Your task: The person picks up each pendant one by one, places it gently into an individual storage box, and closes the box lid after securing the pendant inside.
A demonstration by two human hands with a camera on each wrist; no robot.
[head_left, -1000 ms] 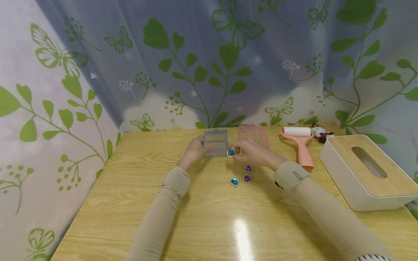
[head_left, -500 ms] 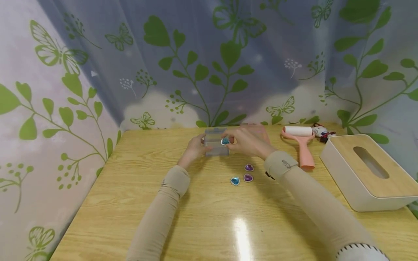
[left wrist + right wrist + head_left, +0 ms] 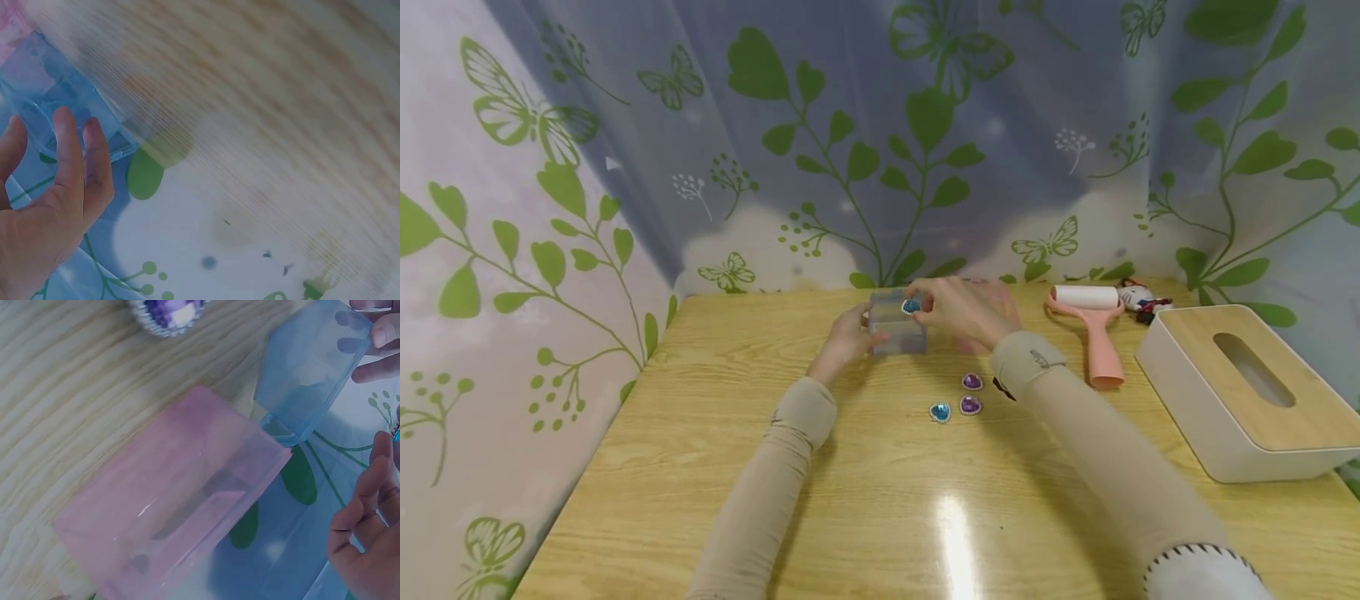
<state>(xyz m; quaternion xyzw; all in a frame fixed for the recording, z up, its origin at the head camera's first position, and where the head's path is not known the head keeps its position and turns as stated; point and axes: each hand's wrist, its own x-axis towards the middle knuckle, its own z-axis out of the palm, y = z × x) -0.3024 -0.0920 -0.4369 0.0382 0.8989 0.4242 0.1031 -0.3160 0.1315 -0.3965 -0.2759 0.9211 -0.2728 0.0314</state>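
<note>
My left hand (image 3: 846,340) grips the left side of a clear bluish plastic box (image 3: 898,340); its fingers (image 3: 70,150) reach the box in the left wrist view. Over the box's rear part, my right hand (image 3: 957,310) pinches a blue heart-shaped gem with a pale beaded rim (image 3: 912,307). Only a sliver of that gem (image 3: 396,432) shows in the right wrist view. A clear pink box (image 3: 162,481) stands right of the bluish one, partly behind my right hand in the head view. On the table lie another blue heart gem (image 3: 940,412) and two purple ones, one farther (image 3: 972,381), one nearer (image 3: 971,405).
To the right lies a pink-handled lint roller (image 3: 1102,333), with a small white figure (image 3: 1138,298) beside it. A white tissue box with a wooden lid (image 3: 1195,400) occupies the table's right side. Patterned curtain hangs along the table's back edge.
My right hand has carried the blue gem from the bluish box's front right corner leftward and back, over the box. My left hand keeps its grip on the box.
</note>
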